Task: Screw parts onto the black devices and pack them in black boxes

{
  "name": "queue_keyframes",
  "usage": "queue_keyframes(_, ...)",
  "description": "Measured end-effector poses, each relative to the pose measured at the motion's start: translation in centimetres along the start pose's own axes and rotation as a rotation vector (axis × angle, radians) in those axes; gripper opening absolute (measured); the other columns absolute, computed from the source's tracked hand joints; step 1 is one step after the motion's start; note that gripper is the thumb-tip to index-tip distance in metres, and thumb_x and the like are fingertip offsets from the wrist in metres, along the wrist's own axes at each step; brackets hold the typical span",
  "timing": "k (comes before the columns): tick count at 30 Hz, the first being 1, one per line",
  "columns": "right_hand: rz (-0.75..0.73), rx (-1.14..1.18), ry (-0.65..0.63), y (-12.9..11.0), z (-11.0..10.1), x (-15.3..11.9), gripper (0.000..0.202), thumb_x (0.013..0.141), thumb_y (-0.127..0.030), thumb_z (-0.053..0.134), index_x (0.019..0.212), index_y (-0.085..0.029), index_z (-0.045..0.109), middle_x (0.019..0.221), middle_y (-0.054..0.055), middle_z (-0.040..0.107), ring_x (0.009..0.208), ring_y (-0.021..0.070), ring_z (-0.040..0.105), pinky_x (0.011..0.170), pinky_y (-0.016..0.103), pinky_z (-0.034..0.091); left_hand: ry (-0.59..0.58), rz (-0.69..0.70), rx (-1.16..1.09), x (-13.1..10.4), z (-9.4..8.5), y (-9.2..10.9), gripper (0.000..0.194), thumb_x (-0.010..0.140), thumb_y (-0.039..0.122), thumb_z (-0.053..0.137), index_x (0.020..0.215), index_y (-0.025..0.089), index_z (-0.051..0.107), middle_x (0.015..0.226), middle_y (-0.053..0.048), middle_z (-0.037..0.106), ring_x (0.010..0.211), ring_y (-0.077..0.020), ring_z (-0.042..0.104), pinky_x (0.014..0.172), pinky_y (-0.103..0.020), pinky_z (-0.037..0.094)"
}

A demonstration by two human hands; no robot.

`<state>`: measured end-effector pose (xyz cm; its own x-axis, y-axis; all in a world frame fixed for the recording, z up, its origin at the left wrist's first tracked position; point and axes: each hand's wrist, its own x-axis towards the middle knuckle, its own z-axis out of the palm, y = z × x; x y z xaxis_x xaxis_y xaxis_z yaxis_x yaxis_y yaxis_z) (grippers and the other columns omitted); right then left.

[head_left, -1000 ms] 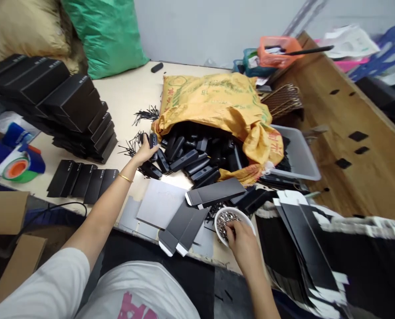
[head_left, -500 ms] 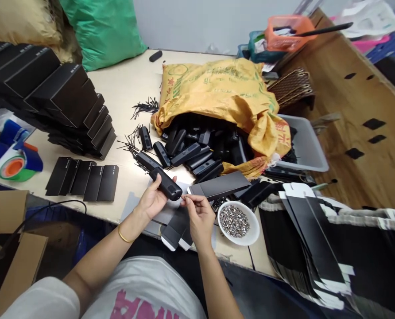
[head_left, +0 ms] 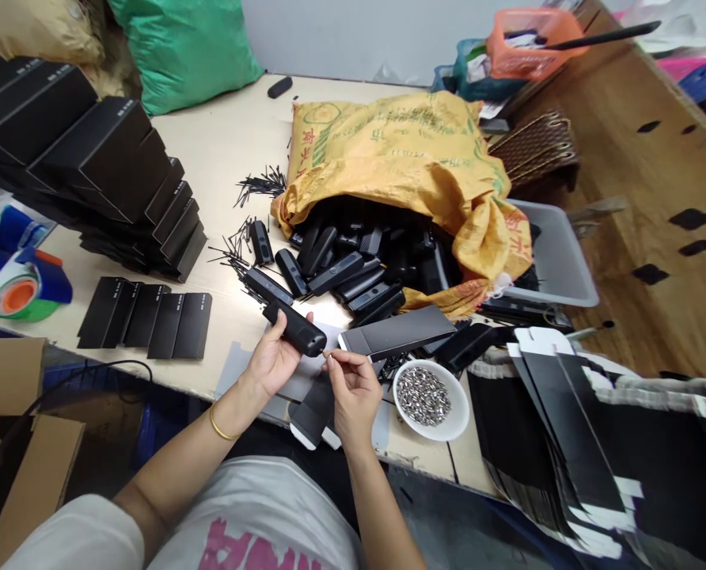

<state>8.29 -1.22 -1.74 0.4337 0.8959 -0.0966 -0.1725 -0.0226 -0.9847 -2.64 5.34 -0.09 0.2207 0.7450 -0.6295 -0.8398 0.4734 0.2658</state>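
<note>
My left hand (head_left: pixel 275 358) is wrapped round a black elongated handheld device (head_left: pixel 297 328), its rounded end pointing right. At that end, the thumb and fingertips of my right hand (head_left: pixel 353 388) are pinched together on something too small to make out. Just right of my right hand stands a white bowl (head_left: pixel 461 418) of small shiny metal pieces (head_left: pixel 423 396). Several similar black devices (head_left: pixel 290 271) lie beyond my hands, spilling from a yellow woven sack (head_left: pixel 389 158). A black box (head_left: pixel 400 332) lies behind my right hand, and another black box (head_left: pixel 313 412) is partly hidden under it.
Stacked black boxes (head_left: pixel 92 150) stand at the left, with a short row of them (head_left: pixel 178 324) in front. Flattened black cartons (head_left: pixel 567 427) are piled at the right. Thin black strips (head_left: pixel 261 184) are scattered by the sack. A tape dispenser (head_left: pixel 24 289) sits far left.
The view has shifted slightly. Both hands keep almost the same pose, with my right fingertips still at the end of the black device.
</note>
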Motion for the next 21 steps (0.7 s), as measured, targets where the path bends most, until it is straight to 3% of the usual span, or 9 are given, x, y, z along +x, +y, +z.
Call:
queue_keyframes(11,0.046,-0.063,-0.034,0.7,0.1,1.2,0.021,0.069,-0.032,0.073,0.080,-0.018,0.062,0.076,0.001,0.063,0.067,0.0132,0.058,0.067,0.028,0.049,0.022,0.060,-0.063,0.3,0.2,-0.3,0.018,0.091,0.025,0.047,0.098,0.013,0.058,0.097,-0.009,0.067,0.091,-0.0169,0.066,0.092,-0.036,0.050)
queue_keyframes(15,0.043,-0.099,-0.066,0.7,0.0,0.8,0.018,0.073,-0.033,0.069,0.081,-0.018,0.063,0.074,0.002,0.063,0.065,0.0138,0.058,0.065,0.029,0.049,0.047,0.080,-0.056,-0.1,-0.1,0.1,0.020,0.092,0.026,0.045,0.101,0.014,0.058,0.099,-0.008,0.067,0.091,-0.0158,0.066,0.093,-0.036,0.050)
queue_keyframes(21,-0.339,-0.467,-0.027,0.4,0.2,0.1,0.009,0.084,-0.028,0.057,0.080,-0.021,0.061,0.080,0.003,0.064,0.077,0.0173,0.060,0.076,0.034,0.049,0.005,0.053,-0.025,-0.4,-0.2,0.0,0.025,0.093,0.027,0.044,0.110,0.014,0.057,0.102,-0.008,0.067,0.095,-0.0161,0.065,0.093,-0.037,0.050)
